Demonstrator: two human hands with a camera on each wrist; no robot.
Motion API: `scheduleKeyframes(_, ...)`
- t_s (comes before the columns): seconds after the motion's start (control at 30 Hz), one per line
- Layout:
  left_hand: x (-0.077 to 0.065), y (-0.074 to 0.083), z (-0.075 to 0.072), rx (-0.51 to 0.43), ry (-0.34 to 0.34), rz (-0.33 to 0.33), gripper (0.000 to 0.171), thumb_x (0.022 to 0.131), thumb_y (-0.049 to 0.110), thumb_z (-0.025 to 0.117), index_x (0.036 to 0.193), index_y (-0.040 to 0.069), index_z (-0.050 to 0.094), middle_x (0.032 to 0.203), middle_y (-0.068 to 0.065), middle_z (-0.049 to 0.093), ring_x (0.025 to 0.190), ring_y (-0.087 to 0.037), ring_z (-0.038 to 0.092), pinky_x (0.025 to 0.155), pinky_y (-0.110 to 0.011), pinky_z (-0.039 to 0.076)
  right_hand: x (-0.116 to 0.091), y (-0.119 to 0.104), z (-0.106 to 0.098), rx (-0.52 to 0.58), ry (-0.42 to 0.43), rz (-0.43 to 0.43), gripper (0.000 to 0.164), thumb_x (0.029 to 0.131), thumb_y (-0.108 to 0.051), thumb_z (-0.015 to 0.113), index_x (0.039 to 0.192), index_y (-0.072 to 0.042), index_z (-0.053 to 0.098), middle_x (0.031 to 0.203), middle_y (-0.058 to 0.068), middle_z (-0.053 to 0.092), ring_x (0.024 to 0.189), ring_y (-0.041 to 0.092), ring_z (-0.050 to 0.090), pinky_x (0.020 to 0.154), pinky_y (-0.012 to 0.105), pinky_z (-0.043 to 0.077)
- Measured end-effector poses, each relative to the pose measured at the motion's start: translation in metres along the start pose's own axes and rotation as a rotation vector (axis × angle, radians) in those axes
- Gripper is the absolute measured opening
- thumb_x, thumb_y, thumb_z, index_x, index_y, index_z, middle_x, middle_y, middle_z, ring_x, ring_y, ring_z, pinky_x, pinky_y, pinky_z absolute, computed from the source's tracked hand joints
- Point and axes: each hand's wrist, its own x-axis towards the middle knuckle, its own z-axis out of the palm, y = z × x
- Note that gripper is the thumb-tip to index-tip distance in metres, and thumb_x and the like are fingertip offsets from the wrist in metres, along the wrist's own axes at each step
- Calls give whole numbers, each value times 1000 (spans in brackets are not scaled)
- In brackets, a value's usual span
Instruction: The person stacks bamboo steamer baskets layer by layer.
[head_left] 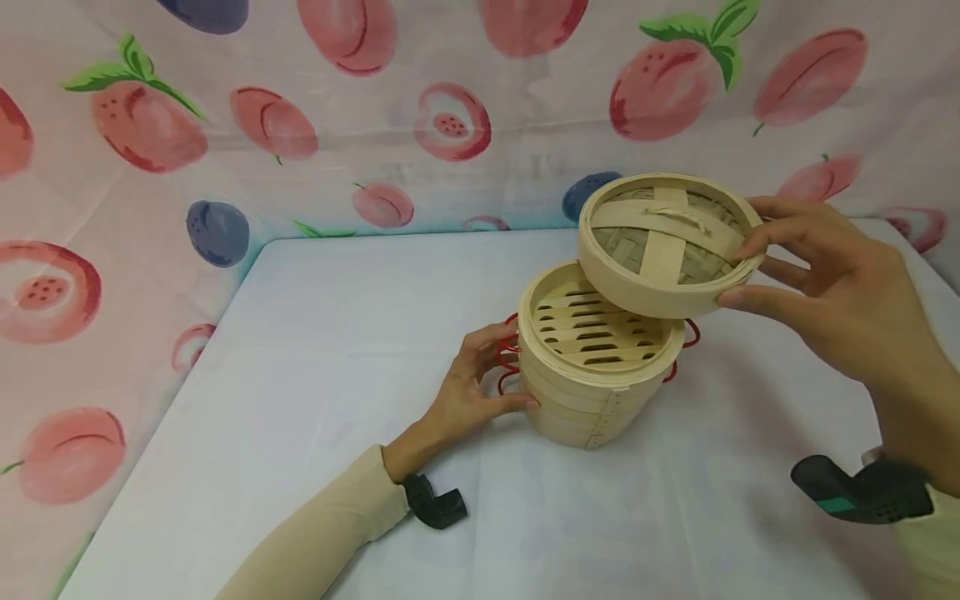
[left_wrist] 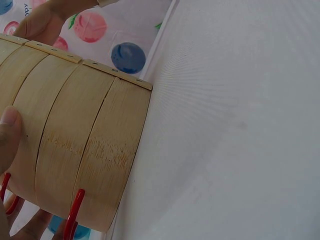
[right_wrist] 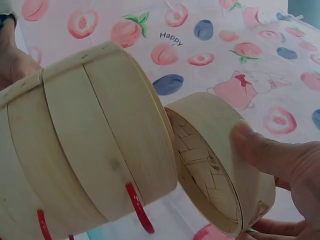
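Observation:
A bamboo steamer (head_left: 570,400) of stacked round tiers stands on the white table, its slatted inner rack (head_left: 600,333) showing at the top. Red loop handles (left_wrist: 74,212) stick out from its sides. My left hand (head_left: 472,383) grips the steamer's left side, thumb on the front wall and fingers behind by the red loops. In my right hand (head_left: 832,258) is the woven bamboo lid (head_left: 667,292), pinched at its right rim between thumb and fingers. The lid is tilted and overlaps the steamer's back right rim, uncovering most of the rack. Its woven underside (right_wrist: 202,165) shows in the right wrist view.
A white cloth-like surface covers the table (head_left: 337,333). Behind and to the left hangs a pink curtain (head_left: 270,183) printed with peaches and blue fruit. Dark wrist cameras (head_left: 435,502) are strapped to both wrists.

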Motion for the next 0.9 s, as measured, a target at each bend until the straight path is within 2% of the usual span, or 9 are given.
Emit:
scheduleKeyframes(0.17,2,-1,2,-4,-4,5,93,68,-7,83,139,26,33,139,-19,38,115,-41,51,92,-45,48,-1,-2,3,71,-19,-8,40,62,28,74,97,13,60,128,15,50,123,25,42,89,15,45)
scheduleKeyframes(0.33,1,0,2,11,8,3,92,67,-6,83,139,24,34,135,-19,41,115,-40,52,92,-45,48,-2,-4,9,29,-65,-6,40,62,23,77,95,8,62,130,13,50,123,22,43,88,14,45)
scheduleKeyframes(0.4,1,0,1,12,8,6,85,72,2,83,138,22,34,135,-19,41,115,-39,52,92,-45,47,-2,-5,12,-16,-83,-2,40,63,20,79,96,5,62,131,11,50,123,20,43,88,14,45)
scheduleKeyframes(0.53,0,-1,-1,12,3,9,77,77,22,79,139,21,33,135,-18,40,116,-38,51,93,-45,47,-3,-6,15,-14,-98,-2,39,63,19,79,95,4,63,132,11,50,123,20,43,88,13,45)
scheduleKeyframes(0.63,0,-1,0,10,4,6,76,78,29,78,139,23,33,135,-17,40,116,-38,51,93,-45,47,-3,-7,17,-10,-107,-7,39,64,19,79,96,3,63,132,10,49,123,20,43,87,13,45)
scheduleKeyframes(0.77,0,-1,0,13,7,10,75,78,32,77,139,24,33,134,-16,41,116,-37,52,92,-45,48,-4,-8,18,-8,-125,-10,39,65,17,79,97,3,63,131,10,49,124,20,43,87,13,45)
scheduleKeyframes(0.9,1,-1,1,12,2,21,75,78,26,78,139,21,33,133,-18,41,114,-38,52,92,-44,48,-5,-8,19,-16,-135,-14,39,65,17,79,98,2,63,132,10,49,124,20,43,87,13,45)
